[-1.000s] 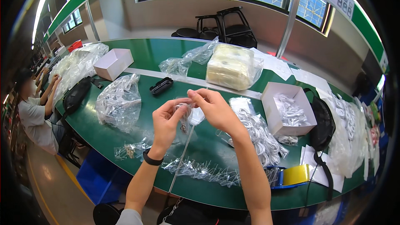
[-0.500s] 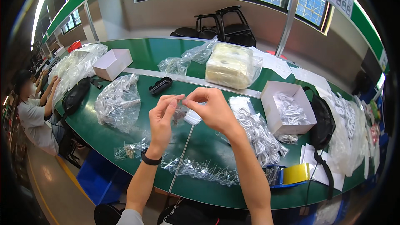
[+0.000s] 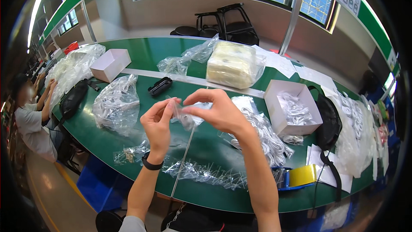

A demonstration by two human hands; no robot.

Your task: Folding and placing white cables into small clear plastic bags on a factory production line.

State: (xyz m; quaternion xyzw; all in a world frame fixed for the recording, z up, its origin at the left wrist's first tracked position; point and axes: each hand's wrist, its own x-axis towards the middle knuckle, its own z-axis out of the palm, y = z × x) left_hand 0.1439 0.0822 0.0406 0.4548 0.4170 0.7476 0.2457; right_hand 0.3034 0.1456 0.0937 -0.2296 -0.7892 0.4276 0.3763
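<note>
Above the middle of the green table, my left hand (image 3: pixel 158 125) pinches a small clear plastic bag (image 3: pixel 184 119) between thumb and fingers. Close by on its right is my right hand (image 3: pixel 218 111), thumb and forefinger apart with a gap between them, holding nothing that I can see. A row of small clear bags (image 3: pixel 210 177) lies along the near table edge, between my forearms. White coiled cables (image 3: pixel 268 144) are heaped right of my right wrist. Beyond my hands rests a black oblong case (image 3: pixel 160 87).
At right stand a white box (image 3: pixel 315 116) of cables, a black pouch (image 3: pixel 329 124) and a blue dispenser with yellow tape (image 3: pixel 302 176). A large wrapped stack (image 3: pixel 231 65) sits at the back. Bagged cables (image 3: pixel 116 105) lie left; a person (image 3: pixel 34 120) works at far left.
My right thumb and forefinger have parted and come away from the small clear bag. My left hand keeps its pinch, and the bag now hangs more in view between the hands.
</note>
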